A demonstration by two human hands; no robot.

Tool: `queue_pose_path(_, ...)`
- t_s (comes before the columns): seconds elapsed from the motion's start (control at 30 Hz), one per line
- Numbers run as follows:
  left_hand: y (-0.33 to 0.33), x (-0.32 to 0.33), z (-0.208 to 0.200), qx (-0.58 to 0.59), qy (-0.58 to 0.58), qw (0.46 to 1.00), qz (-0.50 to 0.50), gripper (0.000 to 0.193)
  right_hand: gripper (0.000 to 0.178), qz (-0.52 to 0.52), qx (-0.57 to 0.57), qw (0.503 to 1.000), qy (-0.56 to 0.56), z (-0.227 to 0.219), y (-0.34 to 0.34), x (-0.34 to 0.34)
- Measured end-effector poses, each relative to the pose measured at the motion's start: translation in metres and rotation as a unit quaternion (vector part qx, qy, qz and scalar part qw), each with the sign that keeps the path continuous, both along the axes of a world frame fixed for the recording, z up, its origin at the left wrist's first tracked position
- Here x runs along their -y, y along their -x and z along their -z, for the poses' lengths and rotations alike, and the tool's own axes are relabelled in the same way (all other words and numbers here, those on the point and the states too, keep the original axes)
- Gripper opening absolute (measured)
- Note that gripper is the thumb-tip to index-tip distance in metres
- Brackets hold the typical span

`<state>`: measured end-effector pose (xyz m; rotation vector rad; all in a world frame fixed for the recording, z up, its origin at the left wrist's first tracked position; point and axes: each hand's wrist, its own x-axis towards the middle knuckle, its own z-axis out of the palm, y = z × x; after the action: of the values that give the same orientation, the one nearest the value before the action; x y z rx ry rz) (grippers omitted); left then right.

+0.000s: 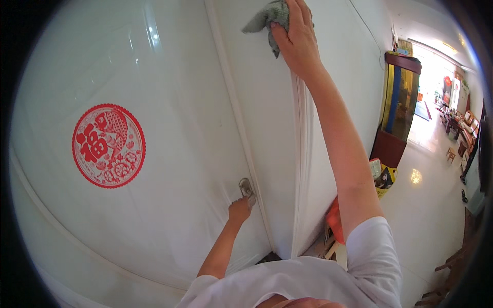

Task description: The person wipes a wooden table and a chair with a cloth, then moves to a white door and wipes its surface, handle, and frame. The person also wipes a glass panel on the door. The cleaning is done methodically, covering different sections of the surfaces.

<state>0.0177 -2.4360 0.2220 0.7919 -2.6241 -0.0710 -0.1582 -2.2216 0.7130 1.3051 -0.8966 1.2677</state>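
Note:
My right hand (299, 38) is raised high, its fingers closed on a grey-green cloth (263, 19) pressed against the white wall strip beside the door frame. Part of the cloth hangs loose to the left and below the fingers. Lower down, my left hand (240, 210) is wrapped round the metal door handle (246, 191) near the right edge of the glossy white door (179, 128). A round red and white paper-cut sticker (109, 146) with a fish and flowers is on the door's middle.
Right of the wall corner (303, 169) stands a tall fish tank (398, 97) on a dark red base. By its foot are a yellow bag (386, 182) and a red bag (335, 220). Beyond lies a shiny tiled floor (421, 215), with wooden furniture (468, 126) along the far right.

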Motion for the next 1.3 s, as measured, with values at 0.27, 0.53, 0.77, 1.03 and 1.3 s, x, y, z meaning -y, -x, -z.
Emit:
queue_pose_path(0.27, -0.025, -0.047, -0.129, 0.071, 0.06, 0.995, 0.021, 0.037, 0.082, 0.018, 0.012, 0.994, -0.105, 0.209, 0.004, -0.011)
queue_pose_path(0.53, 0.003, -0.151, -0.344, -0.412, 0.224, 0.826, 0.312, 0.02, 0.072, 0.018, -0.035, 0.998, -0.054, 0.049, 0.018, 0.001)
queue_pose_path(0.77, 0.077, -0.202, -0.471, -0.442, 0.255, 0.773, 0.376, 0.075, 0.063, -0.126, -0.009, 0.988, -0.088, -0.03, 0.024, 0.001)
queue_pose_path(1.03, 0.132, -0.192, -0.498, -0.43, 0.404, 0.787, 0.182, 0.083, 0.051, -0.376, 0.107, 0.913, -0.116, 0.01, 0.048, -0.048)
queue_pose_path(1.3, 0.149, -0.151, -0.622, -0.415, 0.619, 0.664, 0.064, 0.053, 0.056, -0.15, 0.03, 0.982, -0.108, 0.104, 0.043, -0.024)
